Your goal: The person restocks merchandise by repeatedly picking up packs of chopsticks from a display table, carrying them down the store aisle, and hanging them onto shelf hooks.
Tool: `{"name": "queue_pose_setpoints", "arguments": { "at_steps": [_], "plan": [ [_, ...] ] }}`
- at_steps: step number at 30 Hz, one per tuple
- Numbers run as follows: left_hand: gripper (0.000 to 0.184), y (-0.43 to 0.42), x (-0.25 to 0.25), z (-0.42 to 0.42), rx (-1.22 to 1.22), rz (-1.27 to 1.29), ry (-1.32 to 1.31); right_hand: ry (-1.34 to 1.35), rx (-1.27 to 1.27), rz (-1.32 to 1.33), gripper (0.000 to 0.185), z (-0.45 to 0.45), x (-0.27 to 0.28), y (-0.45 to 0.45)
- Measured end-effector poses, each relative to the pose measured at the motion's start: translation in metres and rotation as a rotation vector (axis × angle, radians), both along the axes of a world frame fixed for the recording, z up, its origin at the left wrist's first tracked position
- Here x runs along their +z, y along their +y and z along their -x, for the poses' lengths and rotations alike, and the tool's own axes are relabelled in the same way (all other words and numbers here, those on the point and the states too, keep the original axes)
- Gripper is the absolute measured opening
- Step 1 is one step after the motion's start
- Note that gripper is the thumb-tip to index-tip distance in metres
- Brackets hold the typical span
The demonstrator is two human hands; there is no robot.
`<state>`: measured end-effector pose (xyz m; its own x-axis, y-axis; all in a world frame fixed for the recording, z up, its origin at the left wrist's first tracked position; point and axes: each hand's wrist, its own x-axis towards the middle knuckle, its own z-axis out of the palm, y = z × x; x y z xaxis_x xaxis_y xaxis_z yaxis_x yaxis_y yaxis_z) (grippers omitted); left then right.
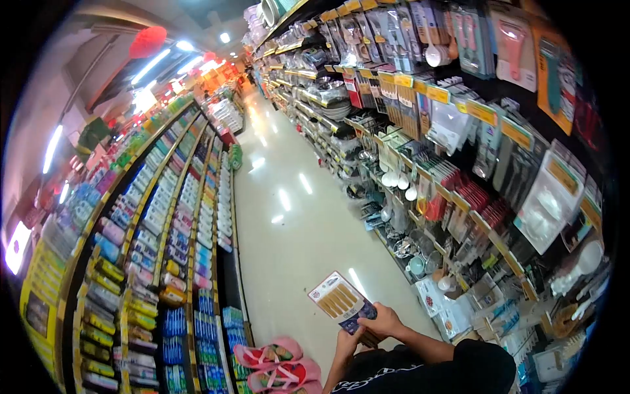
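A flat carded pack of what look like wooden chopsticks (pixel 338 299) is held out over the aisle floor. It has a pale top, golden-brown sticks in the middle and a dark blue lower part. My right hand (pixel 383 322) grips its lower right side, thumb across the front. At the bottom edge, my left hand (pixel 348 343) is closed on the same pack. Both hands cover part of its lower end, and the fingers behind it are hidden.
Tall shelving on the right carries hanging kitchen utensils (pixel 387 177) and stacked bowls (pixel 335 108). On the left, shelves hold rows of bottles (pixel 147 223). Pink slippers (pixel 279 358) are low at the left shelf's foot. A shiny floor (pixel 275 223) runs between the shelves.
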<state>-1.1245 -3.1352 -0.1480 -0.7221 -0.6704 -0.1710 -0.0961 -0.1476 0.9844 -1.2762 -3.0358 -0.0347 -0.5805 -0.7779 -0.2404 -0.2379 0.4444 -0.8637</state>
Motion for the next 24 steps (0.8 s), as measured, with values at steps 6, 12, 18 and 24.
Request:
{"name": "queue_pose_setpoints", "arguments": {
  "at_steps": [6,12,18,24],
  "plan": [
    [0.045,-0.15,0.051,0.091,-0.356,-0.048,-0.224,0.025,-0.08,-0.058,0.058,0.065,0.029,-0.101],
    [0.044,-0.255,0.106,0.235,-0.606,0.074,-0.073,0.072,-0.494,0.335,0.039,0.143,0.022,-0.173],
    [0.047,-0.286,0.146,0.385,-0.723,0.217,0.099,0.191,-0.8,0.664,0.023,0.254,0.041,-0.218],
    [0.041,-0.329,0.18,0.515,-0.716,0.4,0.072,0.117,-0.943,0.993,0.026,0.371,0.056,-0.271]
  ]
}}
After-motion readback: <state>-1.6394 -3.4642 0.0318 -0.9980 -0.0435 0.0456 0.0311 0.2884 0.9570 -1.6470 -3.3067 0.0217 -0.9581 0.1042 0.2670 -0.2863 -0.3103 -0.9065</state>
